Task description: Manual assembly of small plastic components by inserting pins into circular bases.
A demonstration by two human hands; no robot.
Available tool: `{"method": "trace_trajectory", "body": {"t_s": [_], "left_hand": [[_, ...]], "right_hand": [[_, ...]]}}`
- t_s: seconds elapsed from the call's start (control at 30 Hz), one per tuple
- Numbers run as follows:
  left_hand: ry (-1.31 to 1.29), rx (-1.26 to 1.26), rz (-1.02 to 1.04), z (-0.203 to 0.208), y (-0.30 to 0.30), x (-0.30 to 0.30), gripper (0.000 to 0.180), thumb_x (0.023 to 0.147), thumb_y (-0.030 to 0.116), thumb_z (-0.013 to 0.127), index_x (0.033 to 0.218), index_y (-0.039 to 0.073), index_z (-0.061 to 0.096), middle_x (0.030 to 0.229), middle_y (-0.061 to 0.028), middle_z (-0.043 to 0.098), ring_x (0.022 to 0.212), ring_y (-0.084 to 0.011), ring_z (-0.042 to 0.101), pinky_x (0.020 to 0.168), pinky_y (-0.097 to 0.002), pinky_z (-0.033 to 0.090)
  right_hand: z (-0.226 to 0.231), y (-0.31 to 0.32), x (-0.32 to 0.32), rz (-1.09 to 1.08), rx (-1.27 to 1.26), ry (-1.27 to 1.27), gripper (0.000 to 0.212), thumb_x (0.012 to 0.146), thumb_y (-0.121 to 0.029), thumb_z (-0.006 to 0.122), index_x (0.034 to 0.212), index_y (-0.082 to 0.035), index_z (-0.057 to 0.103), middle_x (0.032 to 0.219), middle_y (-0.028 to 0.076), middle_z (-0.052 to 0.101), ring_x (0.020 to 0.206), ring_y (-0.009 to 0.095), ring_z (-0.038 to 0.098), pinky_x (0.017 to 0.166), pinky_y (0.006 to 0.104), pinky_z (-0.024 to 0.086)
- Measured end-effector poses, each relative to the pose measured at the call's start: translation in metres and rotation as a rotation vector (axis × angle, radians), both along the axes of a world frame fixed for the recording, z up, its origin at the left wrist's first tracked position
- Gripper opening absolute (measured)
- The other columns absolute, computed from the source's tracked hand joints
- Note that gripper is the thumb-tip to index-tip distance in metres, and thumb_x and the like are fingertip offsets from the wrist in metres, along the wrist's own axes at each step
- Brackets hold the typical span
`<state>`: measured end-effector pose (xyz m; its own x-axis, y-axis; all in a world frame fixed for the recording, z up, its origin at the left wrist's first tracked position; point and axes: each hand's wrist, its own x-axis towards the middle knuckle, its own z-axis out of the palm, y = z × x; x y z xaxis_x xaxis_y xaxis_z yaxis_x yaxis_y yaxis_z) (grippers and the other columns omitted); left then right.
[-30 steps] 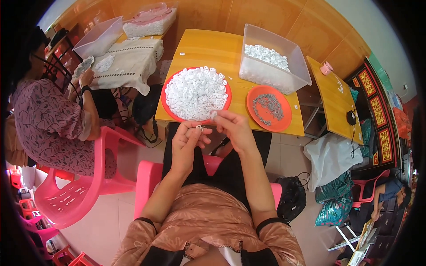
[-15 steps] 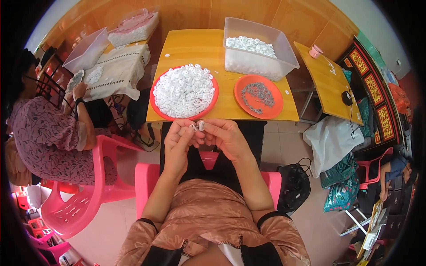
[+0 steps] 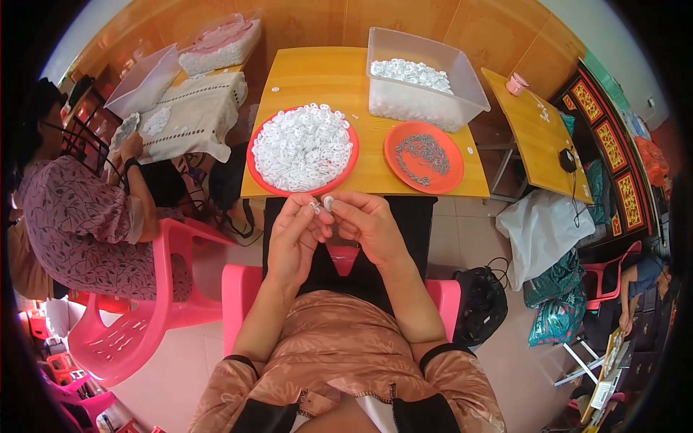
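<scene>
Just in front of the table's near edge, both hands are raised close together. My left hand (image 3: 294, 229) pinches a small white plastic piece (image 3: 315, 207) between thumb and fingers; a bit of grey metal seems to show by it, too small to be sure. Between thumb and forefinger, my right hand (image 3: 368, 222) grips another small white plastic piece (image 3: 328, 203). A narrow gap separates the two. Right beyond my left hand is a red round tray (image 3: 355, 153) heaped with white plastic pieces (image 3: 302, 148). An orange-red plate (image 3: 449, 173) with thin grey metal pins (image 3: 426, 157) lies to the right.
At the back of the yellow table (image 3: 317, 68) stands a clear plastic bin (image 3: 426, 112) partly filled with white pieces. A side table (image 3: 545, 141) is at the right. At the left a person (image 3: 94, 224) works by a cloth-covered table (image 3: 195, 108). A pink chair (image 3: 162, 289) stands between us.
My fingertips have drawn slightly apart, and the two white pieces have separated a little. A thin link seen between them before no longer shows. The whole view has shifted slightly.
</scene>
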<state>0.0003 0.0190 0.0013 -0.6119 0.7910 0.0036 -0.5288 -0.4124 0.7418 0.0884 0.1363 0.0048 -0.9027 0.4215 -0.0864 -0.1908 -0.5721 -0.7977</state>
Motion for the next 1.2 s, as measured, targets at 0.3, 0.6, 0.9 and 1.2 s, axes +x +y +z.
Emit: {"method": "trace_trajectory", "body": {"t_s": [0.3,0.6,0.9,1.2], "left_hand": [[-0.004,-0.012,-0.023,-0.001,0.001,-0.002,0.009,0.094,0.014,0.046,0.096,0.005,0.048,0.077,-0.0052,0.057,0.066,-0.0118,0.053,0.06,-0.0218,0.04],[0.083,-0.048,0.01,0.003,0.0,-0.001,0.011,0.093,0.017,0.048,0.096,0.006,0.048,0.077,-0.0051,0.058,0.065,-0.0113,0.053,0.059,-0.0207,0.041],[0.487,-0.097,0.053,0.007,-0.007,0.001,0.01,0.091,0.013,0.051,0.098,0.005,0.047,0.078,-0.005,0.059,0.066,-0.009,0.053,0.06,-0.0194,0.041],[0.972,-0.309,0.03,0.013,-0.01,-0.005,0.009,0.09,0.004,0.051,0.097,-0.001,0.049,0.076,-0.0062,0.059,0.065,-0.0079,0.054,0.06,-0.0219,0.045]], "right_hand": [[0.011,-0.002,0.001,0.027,0.043,0.036,0.021,0.088,-0.011,0.058,0.103,0.002,0.063,0.074,0.0,0.059,0.052,0.003,0.042,0.044,0.017,0.029],[0.005,-0.002,0.0,-0.013,0.183,0.016,0.02,0.09,-0.011,0.056,0.104,0.001,0.064,0.073,0.0,0.058,0.054,0.004,0.044,0.046,0.0174,0.032],[0.008,-0.005,0.005,-0.031,0.338,-0.012,0.021,0.09,-0.008,0.054,0.106,0.002,0.063,0.077,0.001,0.06,0.063,0.006,0.052,0.055,0.0174,0.042],[0.01,0.008,0.009,0.117,0.208,-0.006,0.024,0.092,-0.011,0.053,0.107,0.004,0.062,0.083,0.003,0.061,0.069,0.008,0.056,0.064,0.0205,0.047]]}}
